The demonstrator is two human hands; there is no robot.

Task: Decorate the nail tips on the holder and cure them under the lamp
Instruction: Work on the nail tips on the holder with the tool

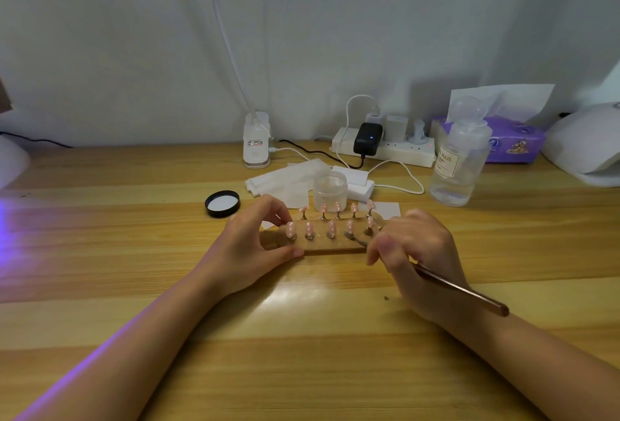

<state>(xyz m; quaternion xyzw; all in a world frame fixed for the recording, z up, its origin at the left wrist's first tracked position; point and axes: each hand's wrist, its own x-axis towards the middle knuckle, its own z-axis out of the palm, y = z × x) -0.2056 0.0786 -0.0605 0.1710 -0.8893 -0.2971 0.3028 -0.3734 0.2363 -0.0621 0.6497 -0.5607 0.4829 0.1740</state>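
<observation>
- I see the right hand (pixel 414 254) nearest, its fingers pinching a thin brush (pixel 461 289).
- The left hand (pixel 255 242) grips the left end of the holder (pixel 330 246) between thumb and fingers; pink nail tips (pixel 308 229) stand on it, on the table (pixel 302 353).
- A clear bottle (pixel 458 165) behind reads "NAIL".
- The white lamp (pixel 585 145) is far right.

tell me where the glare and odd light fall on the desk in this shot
Head view: a purple cast washes the desk at far left and edges the left forearm; a pale glare patch shines on the wood near the right hand; the picture is soft and bowed at the edges.
</observation>
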